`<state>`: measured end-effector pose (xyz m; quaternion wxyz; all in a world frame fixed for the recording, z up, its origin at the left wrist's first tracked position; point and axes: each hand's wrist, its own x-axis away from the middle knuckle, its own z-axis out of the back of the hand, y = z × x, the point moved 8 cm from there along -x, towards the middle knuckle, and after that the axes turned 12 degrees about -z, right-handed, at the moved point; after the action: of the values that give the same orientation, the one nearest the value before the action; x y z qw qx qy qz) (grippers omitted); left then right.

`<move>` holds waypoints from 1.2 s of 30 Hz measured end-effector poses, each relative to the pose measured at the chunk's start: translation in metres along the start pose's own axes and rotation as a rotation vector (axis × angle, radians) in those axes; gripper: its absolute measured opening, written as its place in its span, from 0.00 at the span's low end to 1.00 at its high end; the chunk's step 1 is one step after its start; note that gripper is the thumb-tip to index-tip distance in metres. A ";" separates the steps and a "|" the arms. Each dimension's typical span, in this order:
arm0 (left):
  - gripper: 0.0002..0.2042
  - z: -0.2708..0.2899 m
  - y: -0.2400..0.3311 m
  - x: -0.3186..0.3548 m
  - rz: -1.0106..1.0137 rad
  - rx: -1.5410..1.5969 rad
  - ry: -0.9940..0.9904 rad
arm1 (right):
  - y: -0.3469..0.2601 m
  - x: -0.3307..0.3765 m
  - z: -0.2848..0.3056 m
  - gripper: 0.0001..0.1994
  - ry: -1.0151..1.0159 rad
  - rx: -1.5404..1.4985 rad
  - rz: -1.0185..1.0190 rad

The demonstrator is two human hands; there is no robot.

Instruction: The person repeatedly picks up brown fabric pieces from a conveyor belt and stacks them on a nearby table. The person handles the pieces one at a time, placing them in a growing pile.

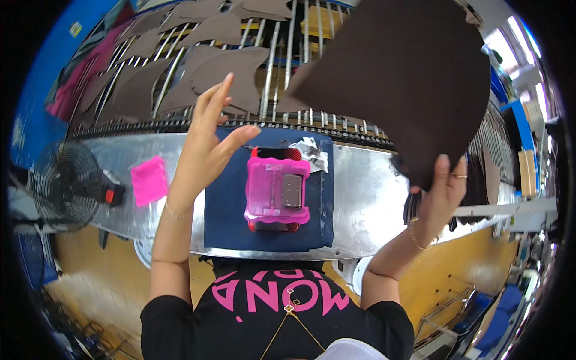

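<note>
My right hand (443, 192) is raised and grips the lower edge of a large dark brown leather piece (408, 78), held up over the rack. My left hand (207, 141) is lifted with fingers spread and holds nothing; it hovers above the dark blue mat (225, 210) on the shiny metal bench (366, 204). On the mat rests a pink and red block-shaped tool (277, 192) with a small metal plate on top. Crumpled foil (311, 151) lies at the mat's far right corner.
Behind the bench a rack of metal rods (282, 54) carries several brown leather cut pieces (231, 69). A pink square pad (149, 180) lies on the bench at left, beside a black fan (63, 186). Blue and white equipment stands at right.
</note>
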<state>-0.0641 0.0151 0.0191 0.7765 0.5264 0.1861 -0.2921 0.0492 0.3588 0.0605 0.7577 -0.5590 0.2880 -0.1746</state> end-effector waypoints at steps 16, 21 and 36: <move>0.08 0.132 0.000 0.052 0.193 -0.021 0.179 | 0.039 0.082 -0.146 0.07 -0.463 0.091 0.440; 0.09 0.100 -0.012 0.067 0.414 0.061 0.025 | 0.051 0.079 -0.110 0.08 -0.415 0.193 0.382; 0.05 -0.079 0.043 0.027 -0.271 -0.218 -0.612 | 0.122 0.053 0.093 0.06 -0.220 0.446 -0.086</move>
<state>-0.0145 0.0935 0.0035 0.8021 0.2990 0.0429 -0.5152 0.1425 0.4355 -0.0486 0.8808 -0.4056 0.1341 -0.2041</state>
